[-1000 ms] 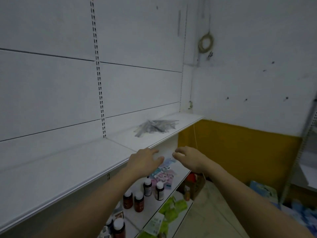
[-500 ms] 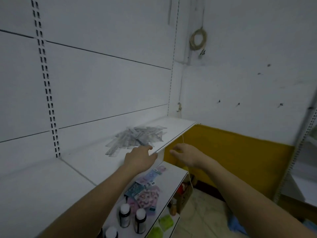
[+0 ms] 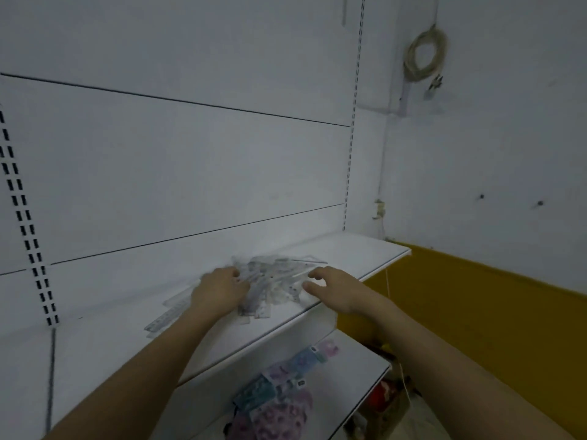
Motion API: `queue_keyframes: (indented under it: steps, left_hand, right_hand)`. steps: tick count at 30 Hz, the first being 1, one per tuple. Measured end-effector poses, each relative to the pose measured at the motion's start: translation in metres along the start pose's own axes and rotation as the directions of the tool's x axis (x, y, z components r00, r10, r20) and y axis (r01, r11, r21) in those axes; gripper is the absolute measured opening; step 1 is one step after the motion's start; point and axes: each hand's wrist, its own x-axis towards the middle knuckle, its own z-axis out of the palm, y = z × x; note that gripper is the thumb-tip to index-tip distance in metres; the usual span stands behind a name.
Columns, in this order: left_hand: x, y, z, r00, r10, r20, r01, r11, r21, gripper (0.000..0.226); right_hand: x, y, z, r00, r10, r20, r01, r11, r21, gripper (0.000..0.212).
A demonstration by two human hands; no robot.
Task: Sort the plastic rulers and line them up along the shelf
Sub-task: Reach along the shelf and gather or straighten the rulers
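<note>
A loose heap of several clear plastic rulers (image 3: pixel 273 281) lies on the white shelf (image 3: pixel 349 258), some sticking out to the lower left. My left hand (image 3: pixel 219 292) lies on the left side of the heap, fingers bent down onto the rulers; whether it grips one is blurred. My right hand (image 3: pixel 333 289) hovers at the heap's right edge, fingers spread and relaxed, holding nothing.
The shelf ends at the right near a yellow-and-white wall (image 3: pixel 476 296). A lower shelf (image 3: pixel 359 369) holds colourful flat packets (image 3: pixel 279 395). A slotted upright (image 3: pixel 28 236) runs up the back panel at left. A coiled cord (image 3: pixel 424 55) hangs on the wall.
I have come closer to the heap. Both hands rose from below the shelf edge onto the shelf; the left hand now lies on the rulers and the right reaches their edge.
</note>
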Motion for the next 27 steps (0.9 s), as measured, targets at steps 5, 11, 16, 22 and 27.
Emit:
queue_keyframes:
  steps: [5, 11, 16, 22, 27]
  left_hand:
    - [0.018, 0.005, 0.009, 0.976, -0.205, -0.073, 0.204, 0.979, -0.019, 0.05]
    - [0.04, 0.004, 0.019, 0.938, -0.33, -0.109, 0.326, 0.944, -0.054, 0.044]
    - [0.065, -0.002, 0.018, 0.929, -0.367, -0.044, 0.356, 0.92, -0.163, 0.045]
    - [0.079, -0.018, -0.001, 0.931, -0.361, 0.051, 0.348, 0.84, -0.415, 0.012]
    - [0.078, -0.032, -0.005, 0.92, -0.387, 0.067, 0.37, 0.798, -0.476, 0.011]
  right_hand:
    - [0.042, 0.027, -0.009, 0.992, -0.123, 0.038, 0.12, 0.99, 0.071, 0.056]
    - [0.087, 0.032, 0.004, 0.952, -0.298, 0.069, 0.284, 0.944, 0.169, 0.051]
    - [0.14, 0.02, 0.014, 0.922, -0.388, 0.009, 0.379, 0.904, 0.196, 0.039]
    - [0.195, -0.005, 0.024, 0.891, -0.452, 0.023, 0.428, 0.858, 0.284, 0.032]
    - [0.236, -0.026, 0.038, 0.866, -0.497, 0.06, 0.448, 0.822, 0.352, 0.021]
